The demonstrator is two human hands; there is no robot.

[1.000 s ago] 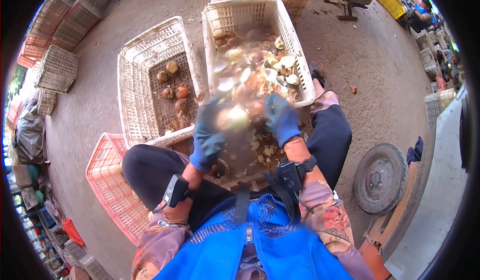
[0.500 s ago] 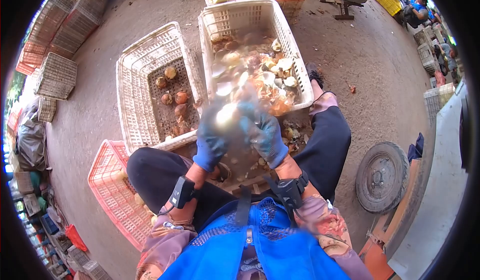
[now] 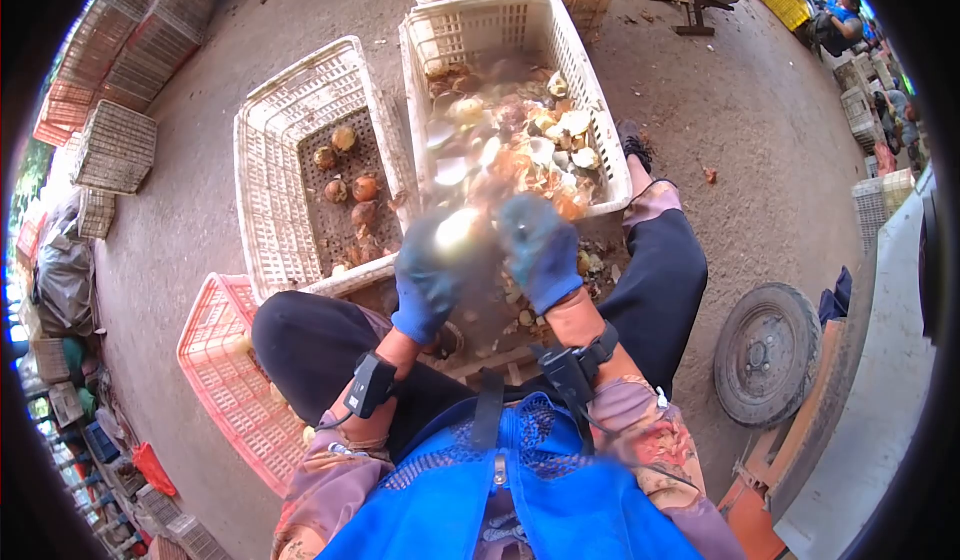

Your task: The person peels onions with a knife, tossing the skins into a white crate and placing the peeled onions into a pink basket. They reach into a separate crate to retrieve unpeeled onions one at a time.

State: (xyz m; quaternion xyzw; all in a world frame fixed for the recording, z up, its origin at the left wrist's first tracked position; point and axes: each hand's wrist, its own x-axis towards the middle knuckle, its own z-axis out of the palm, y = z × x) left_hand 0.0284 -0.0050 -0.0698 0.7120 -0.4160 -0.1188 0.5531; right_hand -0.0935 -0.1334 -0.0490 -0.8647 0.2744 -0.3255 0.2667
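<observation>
A pale peeled onion [image 3: 459, 231] is held in my left hand [image 3: 424, 272], whose gloved fingers wrap around it. Just to the right, my right hand [image 3: 541, 250], also in a blue glove, is curled and apart from the onion; anything inside its fingers is lost in blur. Beyond both hands stands a white crate [image 3: 592, 110] with onion skins and cut scraps in it. At its left, a second white crate [image 3: 270, 185] holds several brown unpeeled onions [image 3: 364, 188].
By my left knee is a pink crate [image 3: 225, 350] with a few onions. A far crate [image 3: 560, 0] is heaped with peeled onions. Scraps lie on the ground between my feet. At right are a wheel [image 3: 765, 355] and a metal panel [image 3: 860, 360]. Other people sit farther back.
My right hand has moved right, away from the onion, opening a gap between the hands. My left hand stays around the onion. The view has shifted slightly.
</observation>
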